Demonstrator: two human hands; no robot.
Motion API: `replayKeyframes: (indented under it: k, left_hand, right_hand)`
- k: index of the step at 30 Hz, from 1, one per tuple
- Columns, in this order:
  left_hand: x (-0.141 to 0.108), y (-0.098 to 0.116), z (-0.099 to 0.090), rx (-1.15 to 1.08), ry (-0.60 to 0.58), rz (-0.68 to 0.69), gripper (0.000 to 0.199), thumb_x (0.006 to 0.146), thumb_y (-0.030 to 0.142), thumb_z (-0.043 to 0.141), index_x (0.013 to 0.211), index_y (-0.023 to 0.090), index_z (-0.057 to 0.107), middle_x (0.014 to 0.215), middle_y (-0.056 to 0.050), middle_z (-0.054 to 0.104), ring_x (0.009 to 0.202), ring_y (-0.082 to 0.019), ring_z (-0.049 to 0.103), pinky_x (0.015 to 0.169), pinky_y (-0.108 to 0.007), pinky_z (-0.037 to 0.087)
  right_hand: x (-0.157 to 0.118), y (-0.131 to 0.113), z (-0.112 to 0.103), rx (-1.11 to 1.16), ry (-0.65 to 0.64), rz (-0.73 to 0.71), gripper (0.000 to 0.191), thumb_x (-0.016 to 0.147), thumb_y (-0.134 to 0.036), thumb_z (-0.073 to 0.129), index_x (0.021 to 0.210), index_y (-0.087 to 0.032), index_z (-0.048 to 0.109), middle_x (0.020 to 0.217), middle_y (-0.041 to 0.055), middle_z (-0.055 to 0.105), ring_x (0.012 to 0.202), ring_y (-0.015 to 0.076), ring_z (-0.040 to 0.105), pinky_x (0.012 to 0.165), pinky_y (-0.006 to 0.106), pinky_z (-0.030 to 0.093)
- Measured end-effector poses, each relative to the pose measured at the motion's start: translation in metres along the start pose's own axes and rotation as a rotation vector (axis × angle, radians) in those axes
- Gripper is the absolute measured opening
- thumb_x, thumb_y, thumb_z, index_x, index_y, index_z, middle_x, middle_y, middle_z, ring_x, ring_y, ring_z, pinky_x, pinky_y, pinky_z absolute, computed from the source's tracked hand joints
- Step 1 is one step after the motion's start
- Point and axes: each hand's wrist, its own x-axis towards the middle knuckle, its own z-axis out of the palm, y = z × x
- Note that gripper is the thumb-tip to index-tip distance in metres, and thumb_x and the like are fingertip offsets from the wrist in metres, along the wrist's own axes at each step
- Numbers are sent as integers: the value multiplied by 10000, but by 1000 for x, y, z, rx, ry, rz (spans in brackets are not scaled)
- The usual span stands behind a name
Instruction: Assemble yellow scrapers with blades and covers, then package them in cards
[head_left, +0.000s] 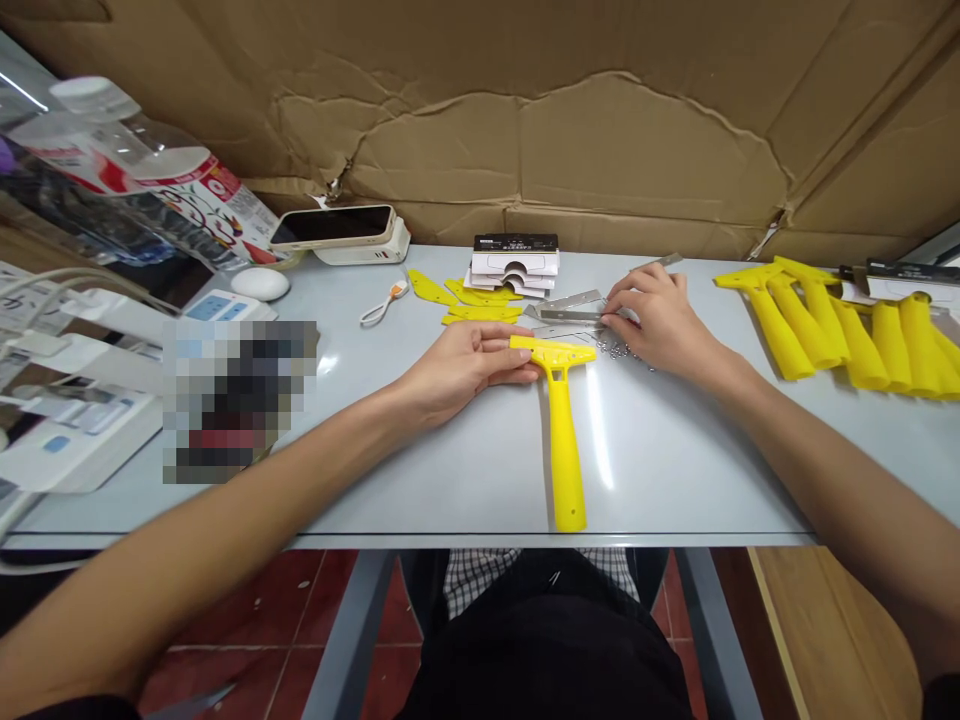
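A yellow plastic scraper handle (566,440) lies on the table with its wide head towards the far side and its grip pointing at me. My left hand (469,370) pinches the left end of that head between thumb and fingers. Beyond the head, my right hand (652,312) is closed over a small pile of metal strips (570,303) and tiny screws (616,350). Its fingertips touch the strips, but what they pinch is hidden. Flat yellow plastic pieces (480,300) are stacked left of the strips.
Small black-and-white boxes (516,262) stand at the back. More yellow handles (825,320) lie in a row at right. At left are a phone (334,227) on a white block, a short cable (384,303), a white mouse-like object (260,284), bottles (202,190) and power strips (82,440). Cardboard (480,140) walls the back.
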Motion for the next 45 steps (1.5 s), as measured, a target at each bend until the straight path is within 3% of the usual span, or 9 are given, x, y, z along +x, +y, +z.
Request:
replayKeyframes:
  k: [5,8,11,23,30,35,40,43,45]
  left_hand:
    - [0,-1,-1,-6,-21,18,299,982,64,849,1278,74,808,1108,-190,894,907,-210,884,955,-313,735]
    - [-2,0,0,-8,-25,33,288,986,69,845,1271,72,807,1105,-184,894,894,-203,881,924,-300,736]
    - [-4,1,1,-9,-24,41,299,985,60,841,1280,68,792,1000,-158,890,858,-200,877,902,-295,734]
    - [-11,-4,3,9,-78,22,359,966,109,880,1317,99,806,919,-123,876,896,-221,881,980,-342,725]
    - [-11,-3,4,4,-79,21,337,966,90,869,1297,88,804,912,-127,876,856,-207,874,948,-325,727]
    - [-11,-4,5,-1,-88,35,279,951,106,889,1225,104,837,1012,-144,892,893,-205,871,937,-315,726]
    - [-12,-2,6,17,-144,74,235,942,137,898,1176,117,879,1131,-153,893,960,-194,861,953,-291,711]
    - [-12,-2,6,1,-136,74,217,936,118,898,1153,121,884,1038,-125,884,914,-188,856,938,-296,714]
    - [-11,-2,5,-16,-126,65,209,935,96,892,1143,119,883,976,-109,873,878,-180,852,927,-294,717]
  right_hand:
    - [1,-12,-17,262,73,108,241,1046,-339,668,962,-230,865,993,103,841,927,289,705,871,481,514]
    - [-3,-24,-28,478,58,191,231,1002,-413,745,953,-238,888,870,60,826,715,213,624,681,402,490]
    - [-9,-35,-35,618,29,225,253,963,-491,825,937,-251,900,779,39,783,639,188,559,580,371,442]
    - [-13,-40,-37,761,-38,243,303,910,-589,915,880,-288,907,711,27,709,622,177,530,521,352,403]
    - [-13,-43,-36,808,-68,259,322,908,-583,923,879,-266,873,721,25,703,633,170,550,542,347,424]
    - [-15,-47,-31,783,49,258,281,916,-546,915,924,-275,845,768,32,742,642,186,597,548,366,485]
    - [-20,-53,-27,713,164,192,136,926,-437,889,933,-305,859,835,47,806,740,246,709,690,450,614]
    - [-21,-55,-28,648,182,108,73,956,-353,836,1004,-319,879,881,40,839,767,255,754,752,466,639]
    - [-22,-55,-28,570,181,13,95,973,-308,795,921,-315,874,938,46,861,821,263,787,795,469,645]
